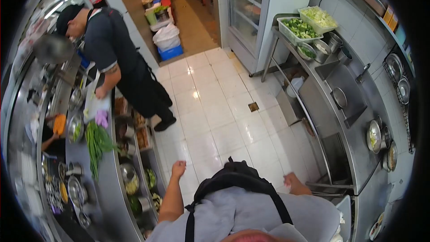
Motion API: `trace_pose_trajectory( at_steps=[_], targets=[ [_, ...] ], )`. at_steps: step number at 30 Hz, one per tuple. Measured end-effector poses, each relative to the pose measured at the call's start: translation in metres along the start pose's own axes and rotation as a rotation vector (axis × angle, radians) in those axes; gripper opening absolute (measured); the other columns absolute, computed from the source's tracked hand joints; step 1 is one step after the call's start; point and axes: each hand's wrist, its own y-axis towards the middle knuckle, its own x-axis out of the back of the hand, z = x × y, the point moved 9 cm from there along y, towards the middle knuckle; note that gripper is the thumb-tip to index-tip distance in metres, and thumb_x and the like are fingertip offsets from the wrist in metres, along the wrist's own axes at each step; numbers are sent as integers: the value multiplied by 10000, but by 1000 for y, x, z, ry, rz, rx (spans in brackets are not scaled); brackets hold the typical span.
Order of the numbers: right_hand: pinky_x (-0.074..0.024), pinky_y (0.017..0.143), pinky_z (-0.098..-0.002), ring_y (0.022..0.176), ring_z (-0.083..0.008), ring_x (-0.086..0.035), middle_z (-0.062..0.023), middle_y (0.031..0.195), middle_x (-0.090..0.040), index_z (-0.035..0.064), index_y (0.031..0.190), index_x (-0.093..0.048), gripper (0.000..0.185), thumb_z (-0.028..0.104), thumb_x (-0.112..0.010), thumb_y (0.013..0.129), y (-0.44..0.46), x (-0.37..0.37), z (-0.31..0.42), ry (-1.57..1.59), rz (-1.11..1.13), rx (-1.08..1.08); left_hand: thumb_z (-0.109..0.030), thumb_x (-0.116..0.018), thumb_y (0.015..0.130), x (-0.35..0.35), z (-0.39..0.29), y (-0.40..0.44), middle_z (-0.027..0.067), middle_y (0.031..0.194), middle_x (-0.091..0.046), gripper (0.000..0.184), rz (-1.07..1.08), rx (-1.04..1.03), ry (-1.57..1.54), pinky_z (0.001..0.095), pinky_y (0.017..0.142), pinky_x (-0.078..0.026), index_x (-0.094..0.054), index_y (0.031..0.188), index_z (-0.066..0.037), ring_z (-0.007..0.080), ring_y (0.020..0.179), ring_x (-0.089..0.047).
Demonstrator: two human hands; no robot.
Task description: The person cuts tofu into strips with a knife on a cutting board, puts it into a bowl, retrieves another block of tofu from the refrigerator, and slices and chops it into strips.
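Both of my arms hang beside my grey shirt and black apron [233, 175], above the tiled floor. My left hand [178, 169] has its fingers curled in, with no object showing in it; it is nearest to the shelves under the left counter. On the other side, my right hand [291, 180] is beside the metal rail of the right counter, small and partly turned away, so its fingers are hard to make out. Neither hand touches the bunch of long green leaves [97, 145] on the left counter.
A co-worker [107, 40] in dark clothes bends over a white cutting board [96, 103] at the left counter. Baskets of cut greens [300, 29] and a sink [342, 85] are on the right. A glass-door fridge [246, 13] stands ahead. White tiles [206, 121] lie between the counters.
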Motion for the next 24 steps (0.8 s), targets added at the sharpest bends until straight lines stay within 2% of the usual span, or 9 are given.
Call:
trace_pose_trajectory(
  at_steps=[1, 2, 4, 6, 9, 13, 17, 19, 24],
  targets=[
    [-566, 611, -420, 768, -262, -740, -150, 910, -763, 69, 863, -764, 231, 244, -621, 908, 36, 22, 65, -589, 13, 43, -306, -689, 926, 6, 0, 6, 121, 805, -735, 316, -17, 97, -45, 343, 633, -550, -707, 1001, 0, 190, 657, -685],
    [-580, 667, -426, 708, -293, -722, -215, 768, -721, 22, 783, -741, 331, 331, -655, 865, 144, 58, 84, -277, -215, 6, -327, -668, 937, 6, 7, -3, 114, 784, -734, 335, -30, 213, -96, 355, 609, -546, -704, 1000, 0, 196, 645, -686],
    [-569, 780, -460, 882, -341, -716, -170, 887, -743, 67, 859, -759, 296, 335, -634, 842, 100, 142, 289, -701, -642, 671, -410, -615, 960, 2, 64, 16, 128, 752, -719, 417, 154, 243, 108, 394, 557, -529, -690, 969, 0, 232, 643, -690],
    [-552, 828, -464, 902, -374, -701, -211, 943, -722, 26, 949, -716, 270, 267, -598, 917, -21, 214, 457, -393, -773, 794, -425, -549, 982, -5, 52, 13, 130, 691, -673, 425, 477, -156, 798, 422, 513, -497, -656, 984, -15, 270, 607, -660],
    [-544, 821, -443, 915, -351, -699, -195, 957, -724, 37, 1035, -683, 244, 249, -651, 918, -61, 301, 609, -41, -872, 877, -254, -485, 1015, 11, 131, -6, 106, 822, -648, 222, 32, 1117, -253, 423, 477, -453, -605, 1054, -71, 225, 601, -611],
    [-519, 942, -416, 1113, -343, -658, -196, 1216, -672, 27, 1159, -657, 311, 189, -689, 896, -151, 382, 717, -14, -1137, 1033, -304, -577, 1004, 24, 64, 114, 150, 938, -677, 317, 447, 353, 143, 412, 494, -475, -600, 1115, -8, 255, 715, -641],
    [-383, 1150, -423, 1402, -383, -464, -247, 1489, -494, -21, 1360, -547, 552, 182, -709, 872, -196, 486, 743, 152, -1425, 1036, -402, -618, 985, 41, 29, 309, 147, 848, -690, 384, 191, 721, -150, 421, 528, -517, -663, 988, -21, 270, 632, -648],
    [-341, 1171, -398, 1427, -351, -442, -276, 1531, -433, -70, 1500, -356, 732, 186, -697, 904, -230, 522, 750, 237, -1452, 927, -433, -607, 980, 30, -61, 440, 112, 703, -650, 440, 358, 93, 383, 393, 516, -502, -681, 822, -29, 228, 578, -621],
    [-270, 1207, -397, 1476, -333, -369, -236, 1579, -385, -66, 1553, -237, 807, 250, -682, 958, -246, 633, 767, 345, -1800, 954, -266, -631, 981, -28, -325, 662, 47, 890, -707, 222, 329, 103, -235, 287, 589, -488, -671, 1039, -56, 128, 704, -635]
  ],
)
